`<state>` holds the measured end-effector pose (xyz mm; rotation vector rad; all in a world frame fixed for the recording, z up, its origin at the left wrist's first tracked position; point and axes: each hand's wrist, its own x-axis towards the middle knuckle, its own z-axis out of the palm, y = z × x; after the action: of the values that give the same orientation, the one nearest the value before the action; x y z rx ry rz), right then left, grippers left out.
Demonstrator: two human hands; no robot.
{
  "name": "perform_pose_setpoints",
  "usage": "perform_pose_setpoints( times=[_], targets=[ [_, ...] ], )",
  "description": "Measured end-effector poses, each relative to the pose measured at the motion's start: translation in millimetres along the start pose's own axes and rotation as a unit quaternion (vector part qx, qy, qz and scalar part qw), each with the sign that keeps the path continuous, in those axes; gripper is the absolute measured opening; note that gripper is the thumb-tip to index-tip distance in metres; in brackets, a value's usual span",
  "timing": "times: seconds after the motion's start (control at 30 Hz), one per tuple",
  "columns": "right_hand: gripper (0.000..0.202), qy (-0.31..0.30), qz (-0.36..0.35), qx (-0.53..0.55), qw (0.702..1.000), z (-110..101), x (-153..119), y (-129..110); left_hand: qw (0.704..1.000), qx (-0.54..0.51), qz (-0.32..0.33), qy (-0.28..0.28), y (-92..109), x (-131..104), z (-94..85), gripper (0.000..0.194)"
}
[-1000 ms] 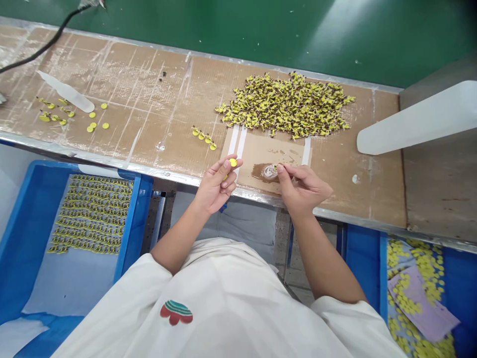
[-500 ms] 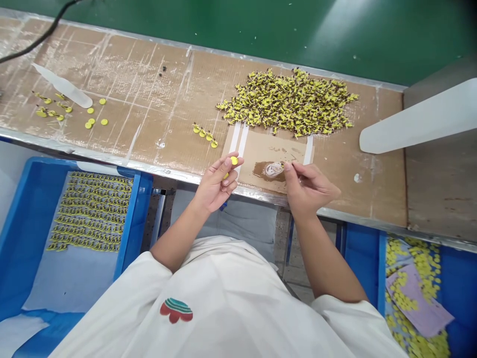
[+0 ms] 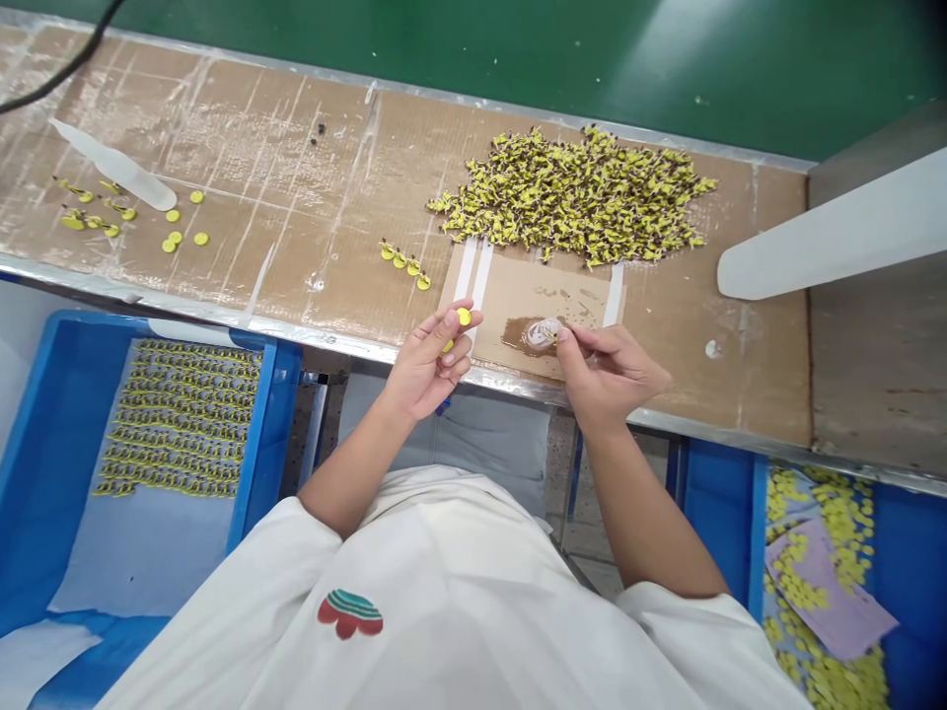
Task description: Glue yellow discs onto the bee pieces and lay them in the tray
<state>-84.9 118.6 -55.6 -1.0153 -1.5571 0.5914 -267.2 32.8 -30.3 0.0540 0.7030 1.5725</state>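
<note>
My left hand (image 3: 425, 370) is closed near the table's front edge, with a yellow disc (image 3: 464, 316) pinched at its fingertips. A second yellow disc (image 3: 448, 347) is tucked among the curled fingers. To its right, my right hand (image 3: 611, 380) pinches a small yellow figure (image 3: 555, 335), mostly hidden by the thumb and finger. Its tip meets a clear, wet, glue-like blob (image 3: 542, 333) on the cardboard sheet (image 3: 518, 281), where a dark wet stain spreads. Behind the sheet lies a heap of small yellow-and-dark figures (image 3: 577, 197).
Several figures on yellow discs (image 3: 405, 263) stand left of the sheet. Farther left are loose yellow discs (image 3: 174, 239) and a white strip (image 3: 114, 166). A blue bin (image 3: 270, 434) with rows of figures sits lower left; another blue bin (image 3: 759, 537) with yellow discs is lower right.
My right hand has moved slightly left, bringing the figure's tip onto the clear blob. My left hand stays almost where it was, still holding the discs.
</note>
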Motion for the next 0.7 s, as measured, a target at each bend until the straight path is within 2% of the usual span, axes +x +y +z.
perform_pose_setpoints(
  times=[0.47, 0.6, 0.7],
  targets=[
    [0.011, -0.002, 0.002, 0.020, 1.000, 2.0, -1.2, 2.3, 0.999, 0.005, 0.008, 0.031, 0.6, -0.4, 1.9, 0.014],
    [0.021, 0.053, 0.088, 0.088, 0.991, 2.5, 1.5, 1.0, 0.999, 0.012, 0.020, 0.032, -1.5, -1.4, 1.4, 0.016],
    [0.030, 0.074, 0.184, 0.163, 0.966, -1.7, 7.4, -2.9, 0.999, 0.017, 0.020, 0.032, -3.4, -3.8, 2.9, 0.019]
  ],
)
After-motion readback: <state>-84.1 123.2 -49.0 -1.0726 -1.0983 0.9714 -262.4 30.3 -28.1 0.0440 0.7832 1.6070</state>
